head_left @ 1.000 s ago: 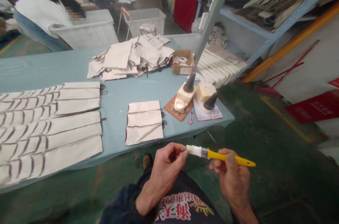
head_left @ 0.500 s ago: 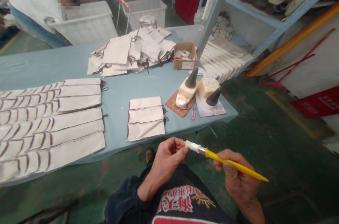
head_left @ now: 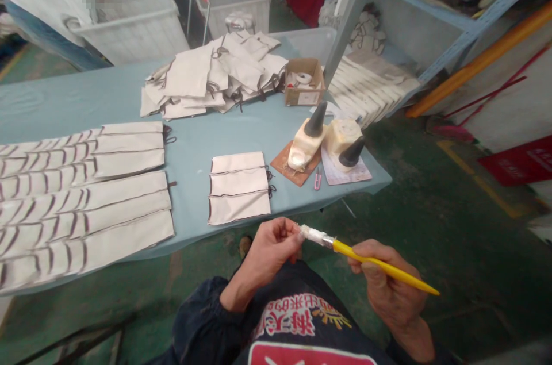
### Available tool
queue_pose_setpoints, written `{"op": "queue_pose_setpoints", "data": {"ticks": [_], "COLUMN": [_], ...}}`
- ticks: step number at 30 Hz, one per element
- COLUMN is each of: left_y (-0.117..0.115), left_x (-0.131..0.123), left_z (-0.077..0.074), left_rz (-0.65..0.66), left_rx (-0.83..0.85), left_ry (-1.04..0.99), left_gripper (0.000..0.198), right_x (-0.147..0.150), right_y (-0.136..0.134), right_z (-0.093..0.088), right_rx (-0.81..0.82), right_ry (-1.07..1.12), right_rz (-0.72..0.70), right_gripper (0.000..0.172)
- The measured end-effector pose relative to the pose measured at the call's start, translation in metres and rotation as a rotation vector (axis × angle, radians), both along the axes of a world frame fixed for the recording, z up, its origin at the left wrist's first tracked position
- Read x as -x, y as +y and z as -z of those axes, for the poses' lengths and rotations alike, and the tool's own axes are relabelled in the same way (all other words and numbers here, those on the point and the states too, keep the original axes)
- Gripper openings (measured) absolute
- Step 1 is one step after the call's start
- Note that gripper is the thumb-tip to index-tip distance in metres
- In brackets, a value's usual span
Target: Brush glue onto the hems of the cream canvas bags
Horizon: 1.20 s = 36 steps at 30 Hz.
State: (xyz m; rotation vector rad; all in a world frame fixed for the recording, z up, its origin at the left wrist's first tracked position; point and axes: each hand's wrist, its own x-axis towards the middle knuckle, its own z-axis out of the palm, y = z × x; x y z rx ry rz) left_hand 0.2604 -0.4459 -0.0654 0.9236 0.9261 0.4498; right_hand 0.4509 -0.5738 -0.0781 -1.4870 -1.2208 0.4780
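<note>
My right hand (head_left: 390, 287) grips a yellow-handled brush (head_left: 379, 264) by its handle, bristle end pointing left. The white, glue-caked bristles (head_left: 313, 234) are pinched by the fingertips of my left hand (head_left: 269, 250), both hands held over my lap below the table's front edge. On the blue table (head_left: 194, 141) right above lie three overlapped cream fabric pieces (head_left: 239, 187). Two glue bottles with dark cone nozzles (head_left: 308, 138) (head_left: 345, 143) stand to their right on boards.
Rows of overlapped fabric strips (head_left: 81, 198) cover the table's left. A heap of fabric pieces (head_left: 215, 77) and a small cardboard box (head_left: 303, 89) sit at the back. Small pink snips (head_left: 318, 178) lie by the bottles. A person (head_left: 47, 3) bends over white bins (head_left: 138, 26) behind. Shelving (head_left: 431, 8) stands right.
The brush handle has tilted down to the right and my hands rose slightly toward the table edge. My left fingers stay pinched on the bristles. The view shifted a little downward.
</note>
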Motion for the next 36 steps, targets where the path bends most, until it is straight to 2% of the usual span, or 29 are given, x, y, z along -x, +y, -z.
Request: {"op": "queue_pose_setpoints", "data": {"ticks": [11, 13, 14, 16, 18, 20, 22, 25, 29, 34, 36], "left_y": [-0.004, 0.001, 0.006, 0.019, 0.031, 0.036, 0.033, 0.019, 0.002, -0.013, -0.019], "left_x": [0.005, 0.011, 0.017, 0.034, 0.051, 0.060, 0.057, 0.034, 0.002, -0.017, -0.021], "left_z": [0.002, -0.003, -0.006, -0.012, -0.014, -0.011, -0.005, 0.000, -0.004, 0.002, 0.007], "left_rz": [-0.027, -0.039, -0.072, -0.195, -0.337, -0.304, -0.187, -0.056, 0.026, 0.068, 0.040], "left_rx": [0.474, 0.533, 0.538, 0.483, 0.345, 0.263, 0.218, 0.166, 0.061, -0.277, -0.396], "left_ry": [-0.270, -0.291, -0.306, -0.322, -0.288, -0.204, -0.155, -0.155, -0.123, 0.049, 0.096], "left_gripper": [0.042, 0.045, 0.047, 0.052, 0.054, 0.050, 0.045, 0.043, 0.044, 0.047, 0.037], "right_x": [0.005, 0.002, -0.002, -0.014, -0.026, -0.032, -0.030, -0.012, 0.011, 0.024, 0.028], "right_y": [-0.002, -0.002, -0.003, -0.003, -0.002, 0.002, 0.008, 0.020, 0.027, 0.025, 0.024], "right_z": [-0.006, -0.007, -0.008, -0.011, -0.015, -0.017, -0.017, -0.009, 0.007, 0.023, 0.028], "right_rx": [-0.014, -0.019, -0.027, -0.059, -0.083, -0.069, -0.031, 0.023, 0.098, 0.146, 0.143], "right_ry": [-0.008, 0.026, 0.066, 0.197, 0.359, 0.535, 0.747, 1.121, 1.539, 1.928, 2.029], "right_rz": [-0.071, -0.025, 0.042, 0.239, 0.415, 0.493, 0.524, 0.479, 0.383, 0.191, 0.097], "right_gripper": [0.014, 0.016, 0.018, 0.023, 0.031, 0.040, 0.045, 0.046, 0.047, 0.047, 0.048]}}
